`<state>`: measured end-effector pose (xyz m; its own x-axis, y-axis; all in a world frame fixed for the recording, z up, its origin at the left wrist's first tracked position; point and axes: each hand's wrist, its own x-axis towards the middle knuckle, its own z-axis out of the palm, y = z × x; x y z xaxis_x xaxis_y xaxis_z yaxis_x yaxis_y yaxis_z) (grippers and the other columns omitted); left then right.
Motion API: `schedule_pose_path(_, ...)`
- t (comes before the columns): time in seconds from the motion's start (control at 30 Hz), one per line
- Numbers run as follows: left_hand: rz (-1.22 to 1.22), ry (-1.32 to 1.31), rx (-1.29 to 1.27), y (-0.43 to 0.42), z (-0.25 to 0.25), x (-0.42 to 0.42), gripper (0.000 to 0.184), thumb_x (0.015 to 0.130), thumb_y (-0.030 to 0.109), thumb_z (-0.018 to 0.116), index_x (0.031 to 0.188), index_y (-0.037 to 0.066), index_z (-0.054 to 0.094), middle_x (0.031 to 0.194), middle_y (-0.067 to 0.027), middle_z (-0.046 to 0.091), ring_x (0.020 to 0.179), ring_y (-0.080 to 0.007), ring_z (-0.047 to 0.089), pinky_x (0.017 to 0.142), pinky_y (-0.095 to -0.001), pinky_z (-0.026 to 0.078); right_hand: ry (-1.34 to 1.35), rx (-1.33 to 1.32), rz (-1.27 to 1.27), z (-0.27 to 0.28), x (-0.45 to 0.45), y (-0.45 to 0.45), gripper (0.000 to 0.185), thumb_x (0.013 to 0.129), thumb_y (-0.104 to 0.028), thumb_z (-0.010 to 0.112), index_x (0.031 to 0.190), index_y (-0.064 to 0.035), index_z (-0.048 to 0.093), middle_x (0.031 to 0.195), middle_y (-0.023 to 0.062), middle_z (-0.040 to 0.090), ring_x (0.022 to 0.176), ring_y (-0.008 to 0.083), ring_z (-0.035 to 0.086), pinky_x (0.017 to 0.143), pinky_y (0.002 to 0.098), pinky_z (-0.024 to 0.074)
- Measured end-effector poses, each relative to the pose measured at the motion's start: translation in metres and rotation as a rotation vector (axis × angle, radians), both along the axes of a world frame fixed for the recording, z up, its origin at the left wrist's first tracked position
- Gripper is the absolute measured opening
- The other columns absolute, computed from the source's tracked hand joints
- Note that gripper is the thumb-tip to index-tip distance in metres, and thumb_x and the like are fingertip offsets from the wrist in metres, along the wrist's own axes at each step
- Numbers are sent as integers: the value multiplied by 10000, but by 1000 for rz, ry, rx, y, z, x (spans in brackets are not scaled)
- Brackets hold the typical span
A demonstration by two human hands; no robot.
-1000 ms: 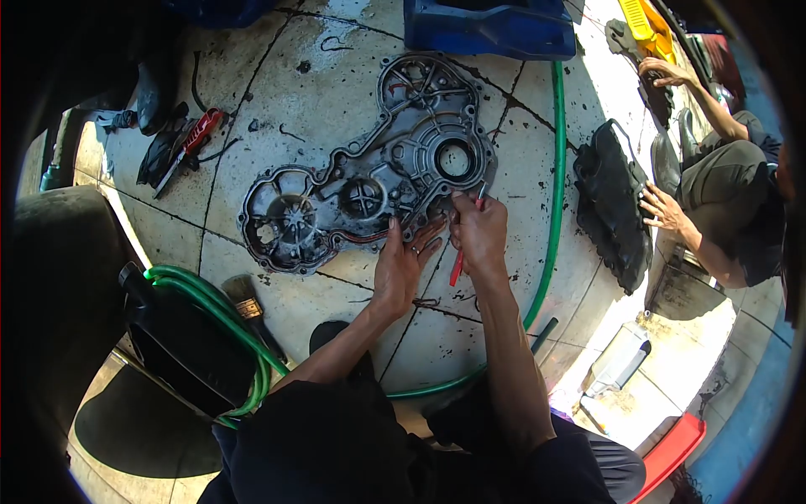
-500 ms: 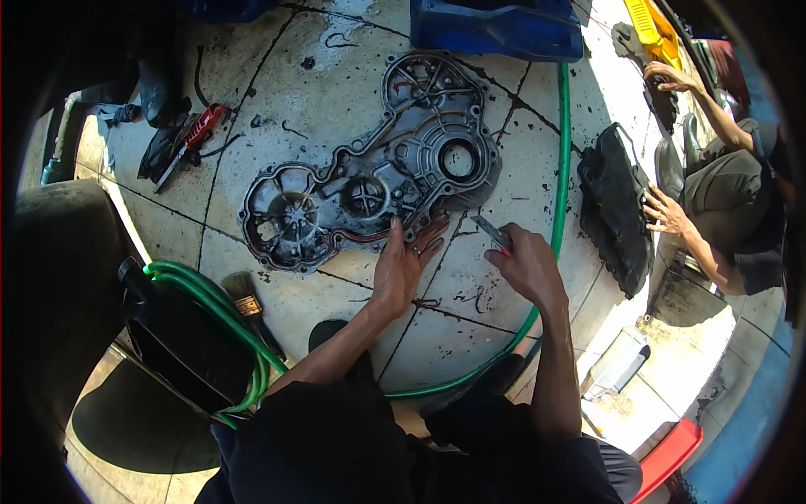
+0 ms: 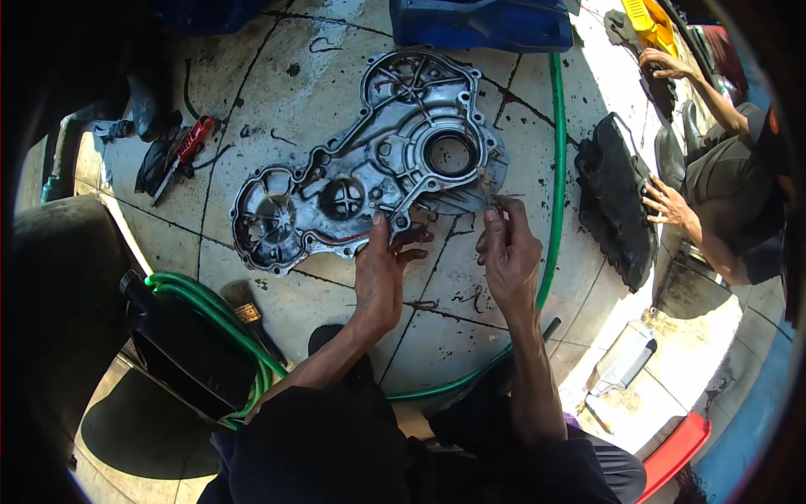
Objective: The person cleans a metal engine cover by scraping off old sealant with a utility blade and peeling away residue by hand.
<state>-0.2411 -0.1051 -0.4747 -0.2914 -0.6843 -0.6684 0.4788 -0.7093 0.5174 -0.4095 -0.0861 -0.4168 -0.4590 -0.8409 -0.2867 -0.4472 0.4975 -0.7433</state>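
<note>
A grey metal engine timing cover (image 3: 395,126) with ribs, round openings and a bolt-hole rim is in front of me, over the tiled floor. My left hand (image 3: 379,281) grips its near edge, thumb on top and fingers curled underneath. At the cover's right-hand side, my right hand (image 3: 510,260) is closed around a thin utility knife (image 3: 486,186). The blade points away from me and its tip is at the rim beside the large round opening. Most of the knife's handle is hidden in my fingers.
A green hose (image 3: 557,168) runs down the right. Left are a black jug (image 3: 189,340), a paintbrush (image 3: 243,304) and a red-handled tool (image 3: 195,139). A blue container (image 3: 483,25) stands behind. At right, another person's hand (image 3: 667,206) touches a black part (image 3: 620,202).
My right hand has moved up and left, bringing the blade to the cover's rim. The cover's near edge looks raised and its surface catches more light. My left hand has shifted slightly left.
</note>
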Motion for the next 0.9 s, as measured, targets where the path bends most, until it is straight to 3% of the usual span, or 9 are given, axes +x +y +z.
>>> schedule_pose_path(0.2, 69, 6, 111, 1, 22, -14, 425, 1072, 475, 407, 1047, 69, 530, 890, -83, 614, 826, -202, 555, 802, -386, 436, 258, -109, -34, 7, 30, -2, 229, 1047, -238, 521, 1114, -21, 499, 719, 200, 663, 629, 375, 674, 576, 449, 496)
schedule_pose_path(0.3, 87, 17, 110, 6, 12, -22, 394, 1064, 490, 437, 1027, 116, 555, 852, -15, 563, 754, -154, 463, 734, -339, 397, 356, 209, 178, 14, 38, -9, 264, 1037, -297, 499, 1050, -38, 545, 755, 248, 678, 683, 475, 653, 614, 567, 485)
schedule_pose_path(0.4, 54, -153, 147, 6, 12, -27, 513, 1044, 533, 452, 902, 57, 582, 735, -19, 539, 672, -139, 470, 648, -298, 377, 324, 185, -26, 6, 14, -15, 289, 1037, -322, 493, 1022, -44, 567, 740, 253, 672, 679, 474, 654, 611, 569, 485)
schedule_pose_path(0.47, 44, -150, 139, 5, 7, -29, 553, 1032, 566, 452, 866, 55, 584, 733, -14, 530, 671, -128, 463, 645, -291, 371, 342, 134, -11, -7, 17, -12, 283, 1036, -319, 495, 1033, -49, 577, 734, 253, 670, 681, 472, 654, 610, 570, 485)
schedule_pose_path(0.53, -8, -151, 131, 13, -10, -28, 586, 1020, 598, 448, 851, 54, 583, 726, -18, 533, 674, -126, 471, 646, -292, 376, 323, 281, 267, -8, 23, -5, 281, 1037, -319, 495, 1027, -52, 584, 726, 248, 670, 680, 470, 655, 607, 568, 490)
schedule_pose_path(0.67, -33, -147, 129, 20, -33, -28, 641, 996, 652, 449, 848, 45, 595, 726, -25, 546, 664, -128, 483, 620, -296, 386, 304, 208, 72, -31, 8, -7, 297, 1034, -336, 488, 1074, -59, 589, 715, 259, 663, 670, 482, 647, 616, 582, 491)
schedule_pose_path(0.7, -30, -66, 134, 19, -32, -28, 658, 991, 666, 446, 828, 48, 599, 714, -20, 549, 636, -122, 476, 587, -290, 380, 334, 251, 243, -32, 16, -2, 303, 1038, -337, 479, 1080, -57, 589, 716, 262, 663, 671, 485, 648, 609, 586, 486)
schedule_pose_path(0.83, -102, -173, 157, 18, -33, -26, 690, 990, 688, 410, 791, 55, 599, 678, -14, 536, 595, -113, 481, 547, -279, 383, 308, 207, 9, -43, 2, -11, 303, 1039, -343, 470, 1105, -63, 566, 714, 286, 652, 683, 510, 641, 623, 603, 484)
schedule_pose_path(0.9, -135, -170, 134, 14, -31, -24, 700, 990, 692, 400, 799, 50, 604, 679, -19, 539, 594, -117, 490, 546, -281, 392, 283, 198, 101, -49, 16, -5, 304, 1041, -344, 470, 1081, -62, 574, 719, 283, 655, 685, 506, 643, 617, 595, 487)
